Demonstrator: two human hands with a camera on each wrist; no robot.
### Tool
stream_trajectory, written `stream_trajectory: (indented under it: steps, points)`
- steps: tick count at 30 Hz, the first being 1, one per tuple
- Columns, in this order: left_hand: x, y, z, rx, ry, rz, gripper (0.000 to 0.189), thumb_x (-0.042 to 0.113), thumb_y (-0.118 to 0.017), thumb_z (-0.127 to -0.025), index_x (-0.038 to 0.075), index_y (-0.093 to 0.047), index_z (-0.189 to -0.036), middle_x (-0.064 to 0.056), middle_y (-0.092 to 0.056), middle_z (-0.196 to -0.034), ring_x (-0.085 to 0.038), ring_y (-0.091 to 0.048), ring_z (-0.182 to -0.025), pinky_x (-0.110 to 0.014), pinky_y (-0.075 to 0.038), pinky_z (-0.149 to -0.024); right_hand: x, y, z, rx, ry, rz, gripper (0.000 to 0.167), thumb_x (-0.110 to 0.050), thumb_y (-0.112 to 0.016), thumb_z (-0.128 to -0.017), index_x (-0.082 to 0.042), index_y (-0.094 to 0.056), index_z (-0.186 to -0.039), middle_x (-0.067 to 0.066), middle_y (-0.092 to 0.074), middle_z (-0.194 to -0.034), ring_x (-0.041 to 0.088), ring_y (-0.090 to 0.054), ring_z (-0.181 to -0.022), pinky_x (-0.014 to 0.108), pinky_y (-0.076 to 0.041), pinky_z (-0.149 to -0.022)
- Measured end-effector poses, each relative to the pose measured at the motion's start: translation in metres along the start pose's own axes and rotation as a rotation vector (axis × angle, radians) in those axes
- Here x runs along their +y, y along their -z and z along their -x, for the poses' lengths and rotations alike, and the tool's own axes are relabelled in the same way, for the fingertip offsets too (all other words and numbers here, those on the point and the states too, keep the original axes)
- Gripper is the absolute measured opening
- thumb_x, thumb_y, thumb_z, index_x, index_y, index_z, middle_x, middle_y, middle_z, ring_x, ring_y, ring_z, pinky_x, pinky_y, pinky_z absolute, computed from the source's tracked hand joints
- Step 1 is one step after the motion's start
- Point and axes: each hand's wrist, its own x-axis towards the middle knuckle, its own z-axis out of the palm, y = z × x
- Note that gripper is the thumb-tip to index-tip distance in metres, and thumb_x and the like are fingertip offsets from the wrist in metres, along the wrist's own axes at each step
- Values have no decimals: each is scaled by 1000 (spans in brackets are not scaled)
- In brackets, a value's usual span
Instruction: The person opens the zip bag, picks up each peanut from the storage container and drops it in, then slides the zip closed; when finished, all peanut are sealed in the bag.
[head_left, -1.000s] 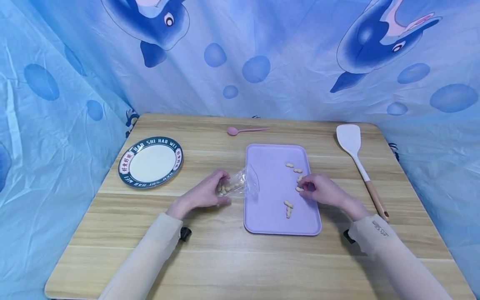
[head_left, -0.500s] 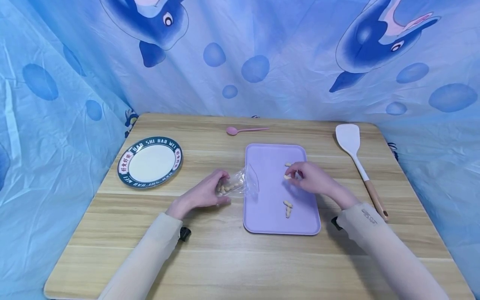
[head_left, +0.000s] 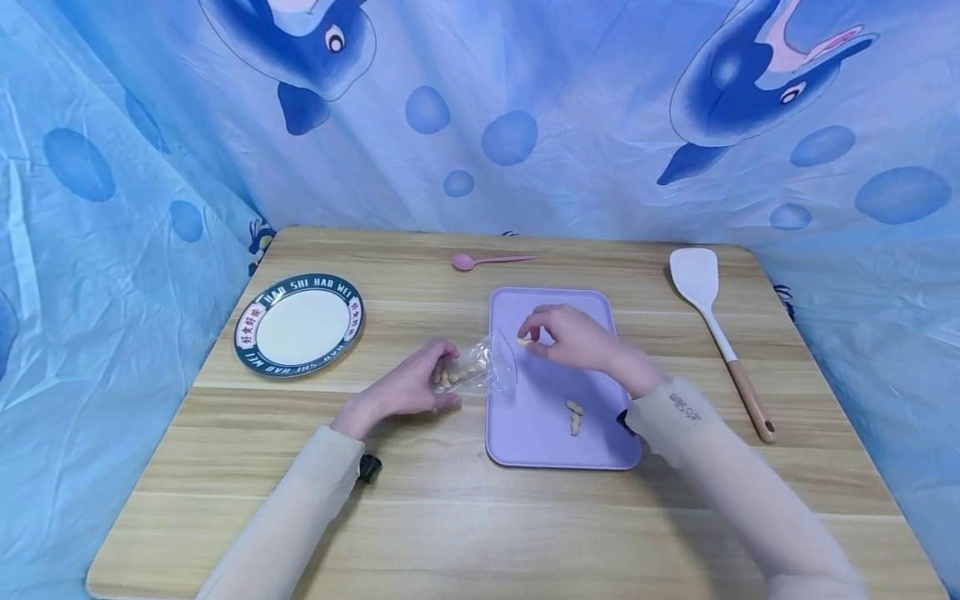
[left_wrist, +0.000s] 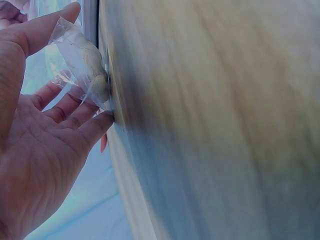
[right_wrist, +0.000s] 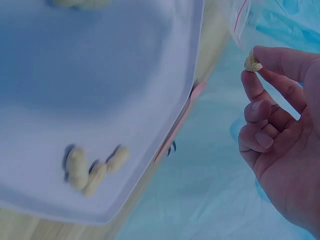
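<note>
My right hand [head_left: 573, 337] pinches a peanut [right_wrist: 252, 62] between thumb and index finger, over the left part of the lilac tray [head_left: 540, 446]. The mouth of a clear zip bag [head_left: 472, 367] overlaps the tray's left edge, close to the pinched peanut. My left hand [head_left: 411, 383] holds the bag from its closed end, thumb on one side and fingers on the other; peanuts [left_wrist: 95, 67] lie inside. Two peanuts [head_left: 575, 417] rest on the tray's near half. Three more peanuts [right_wrist: 95, 177] lie by a tray corner in the right wrist view, hidden behind my right hand in the head view.
A round plate [head_left: 303, 325] with a dark green lettered rim stands at the left. Behind the tray lies a pink spoon [head_left: 491, 261]. A white spatula [head_left: 705, 292] with a wooden handle lies at the right. Blue dolphin-print cloth [head_left: 465, 83] hangs around the table.
My right hand has picked up a peanut from the tray's right side and carried it left to near the bag's mouth. My left hand and the bag have stayed put.
</note>
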Motion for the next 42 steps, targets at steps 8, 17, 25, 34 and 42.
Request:
stream_trajectory:
  steps: [8, 17, 25, 34, 42]
  points:
    - [-1, -1, 0, 4, 3, -8, 69, 18, -87, -75, 2, -49, -130, -7, -53, -118, -23, -54, -109, -41, -46, -101, -11, -9, -10, -48, 16, 38, 15, -5, -71, -87, -9, -75, -101, -1, -63, -88, 28, -63, -86, 36, -50, -79]
    - [-1, 0, 0, 4, 2, -1, 67, 18, -87, -75, 3, -50, -128, -7, -54, -116, -22, -54, -106, -40, -47, -98, -21, -15, -16, -75, 11, 37, 18, -10, -74, -88, -5, -73, -105, 0, -65, -89, 28, -61, -84, 37, -48, -78]
    - [-1, 0, -1, 5, -5, -10, 67, 18, -87, -75, 3, -50, -128, -7, -53, -117, -23, -54, -107, -40, -46, -100, -20, -15, -14, -46, -1, 20, 15, -12, -73, -89, -9, -73, -104, -2, -65, -92, 20, -55, -74, 32, -46, -69]
    - [-2, -1, 0, 7, -1, -11, 68, 18, -87, -75, 2, -49, -129, -7, -53, -119, -24, -54, -110, -41, -45, -102, -17, -14, -10, -44, -17, 13, 16, -12, -73, -89, -9, -74, -105, -4, -64, -88, 13, -48, -68, 30, -43, -64]
    - [-2, -1, 0, 8, -5, -15, 68, 18, -87, -74, 2, -49, -129, -7, -53, -119, -25, -54, -110, -42, -45, -103, -7, -13, -1, -23, -47, 1, 17, -11, -73, -88, -8, -74, -104, -4, -65, -88, 26, -58, -75, 32, -45, -68]
